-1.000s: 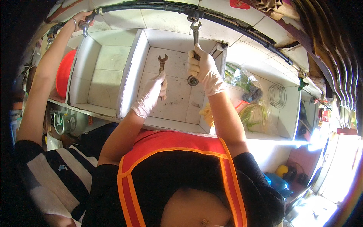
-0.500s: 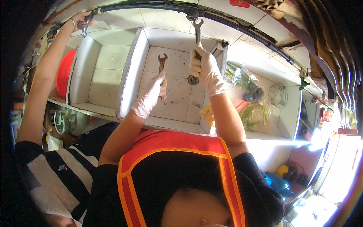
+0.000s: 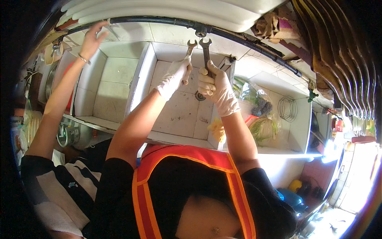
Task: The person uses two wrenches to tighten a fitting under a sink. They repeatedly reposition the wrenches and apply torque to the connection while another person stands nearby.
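Observation:
My gloved left hand [image 3: 175, 76] is closed round an open-ended wrench [image 3: 191, 47], which is raised with its jaw upward. Beside it, my gloved right hand [image 3: 215, 85] grips a second open-ended wrench [image 3: 206, 53], held upright. The two jaws are close together, just below a round fitting [image 3: 201, 30] on the black pipe [image 3: 163, 20] along the wall. They appear apart from the fitting. Underneath both hands lies a white tiled sink [image 3: 173, 109] with a drain [image 3: 200, 96].
On the left, a co-worker's hand [image 3: 92, 43] is raised near the pipe, fingers spread. Right of the sink, another basin holds a plastic bag of green vegetables [image 3: 264, 129] and a wire coil [image 3: 287, 108]. A green-handled valve [image 3: 312, 95] hangs at the pipe's right end.
My left hand has moved up and right, bringing its wrench beside the other. My right hand and wrench have dropped slightly. The co-worker's hand has come off the tap on the pipe.

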Action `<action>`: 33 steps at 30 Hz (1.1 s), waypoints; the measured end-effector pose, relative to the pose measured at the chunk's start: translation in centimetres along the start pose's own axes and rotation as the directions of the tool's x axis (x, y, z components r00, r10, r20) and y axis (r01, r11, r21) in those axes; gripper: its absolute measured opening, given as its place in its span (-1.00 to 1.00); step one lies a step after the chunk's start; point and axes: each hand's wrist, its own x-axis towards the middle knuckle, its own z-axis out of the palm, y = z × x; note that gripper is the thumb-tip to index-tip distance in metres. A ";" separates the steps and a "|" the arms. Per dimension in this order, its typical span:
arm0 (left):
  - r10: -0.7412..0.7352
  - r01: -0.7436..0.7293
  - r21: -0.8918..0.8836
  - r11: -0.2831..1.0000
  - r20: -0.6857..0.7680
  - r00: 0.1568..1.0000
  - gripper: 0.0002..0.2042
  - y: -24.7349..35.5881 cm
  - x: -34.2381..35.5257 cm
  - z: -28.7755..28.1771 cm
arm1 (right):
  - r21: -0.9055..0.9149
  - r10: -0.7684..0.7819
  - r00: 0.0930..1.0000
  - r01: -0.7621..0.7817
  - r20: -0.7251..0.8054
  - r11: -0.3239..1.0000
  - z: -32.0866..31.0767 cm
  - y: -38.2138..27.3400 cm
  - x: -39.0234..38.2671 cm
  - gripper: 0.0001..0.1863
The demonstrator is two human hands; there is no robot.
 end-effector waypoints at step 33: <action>-0.113 0.113 -0.041 0.993 0.015 0.993 -0.60 1.7 4.3 1.0 | 0.037 -0.014 0.999 0.016 -0.048 0.999 1.3 -0.6 0.6 -0.58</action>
